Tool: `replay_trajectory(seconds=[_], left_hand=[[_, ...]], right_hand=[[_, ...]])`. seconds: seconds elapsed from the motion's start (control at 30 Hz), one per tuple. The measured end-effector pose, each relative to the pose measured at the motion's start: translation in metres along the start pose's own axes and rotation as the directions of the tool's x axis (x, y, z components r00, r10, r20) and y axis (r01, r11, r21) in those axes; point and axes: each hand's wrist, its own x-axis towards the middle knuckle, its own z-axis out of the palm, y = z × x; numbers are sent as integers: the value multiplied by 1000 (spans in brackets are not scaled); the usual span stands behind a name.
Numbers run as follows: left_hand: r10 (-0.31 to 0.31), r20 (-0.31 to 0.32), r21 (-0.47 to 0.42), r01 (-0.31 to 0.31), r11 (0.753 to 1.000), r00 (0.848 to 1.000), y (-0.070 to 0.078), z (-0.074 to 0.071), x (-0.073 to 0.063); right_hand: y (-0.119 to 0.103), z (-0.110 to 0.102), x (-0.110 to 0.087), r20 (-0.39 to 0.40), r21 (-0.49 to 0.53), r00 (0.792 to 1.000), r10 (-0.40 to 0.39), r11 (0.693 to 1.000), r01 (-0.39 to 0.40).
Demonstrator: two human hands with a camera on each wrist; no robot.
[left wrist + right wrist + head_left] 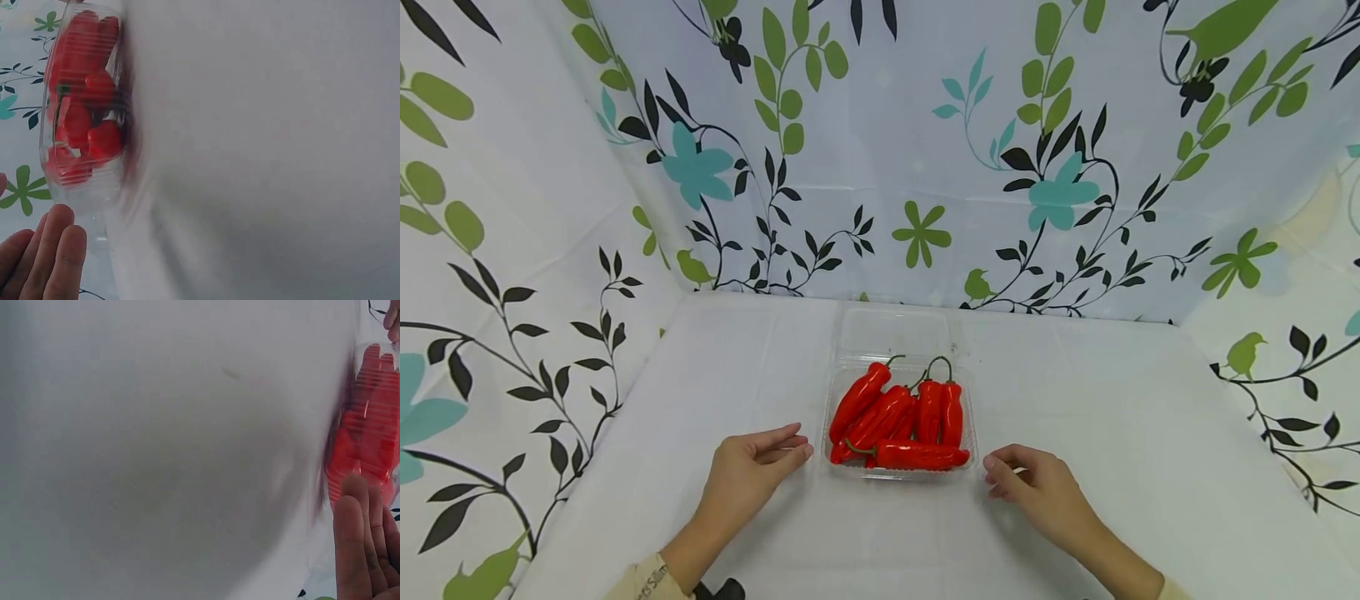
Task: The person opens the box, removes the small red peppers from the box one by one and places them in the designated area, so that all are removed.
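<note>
A clear plastic clamshell box [901, 475] stands on the white table, its lid [891, 332] folded back away from me. Several glossy red peppers [922, 455] with green stems fill it; one lies crosswise along the near side. Just left of the box is my left hand [751, 468], its fingers relaxed and apart from the wall. My right hand [1036, 487] rests in the air or on the cloth at the box's right, loosely bent and holding nothing. Both wrist views show the fingers close to the ribbed side of the box [87, 112].
White cloth covers the table [1075, 392]. Behind and at both sides hangs a curtain [917, 125] printed with green, black and turquoise leaves, flowers and birds. A small black object [730, 590] shows by the left wrist.
</note>
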Motion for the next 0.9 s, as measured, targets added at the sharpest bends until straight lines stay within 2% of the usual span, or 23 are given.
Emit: replay_trajectory(seconds=[0.13, 0.27, 0.37, 0.47, 0.67, 0.73, 0.9], left_hand=[[91, -30, 95, -87, 992, 995, 8, -5, 11], [218, -60, 199, -202, 959, 974, 16, -10, 23], [324, -85, 263, -292, 919, 942, 22, -13, 31], [406, -105, 300, -360, 883, 908, 29, -15, 39], [505, -126, 362, -434, 825, 854, 44, -18, 49], [545, -134, 382, -464, 799, 828, 50, -18, 52], [648, -140, 434, -542, 720, 748, 62, -18, 60]], right_hand=[[-6, -5, 2, -39, -106, 999, -30, 994, 26], [-11, -9, 5, -72, -197, 995, -66, 979, 51], [-14, -12, 8, -104, -269, 987, -119, 959, 88], [-17, -15, 11, -137, -357, 970, -200, 924, 140], [-28, -22, 17, -172, -506, 920, -353, 833, 225], [-34, -25, 19, -174, -530, 905, -388, 812, 246], [-50, -33, 24, -178, -567, 868, -464, 769, 295]])
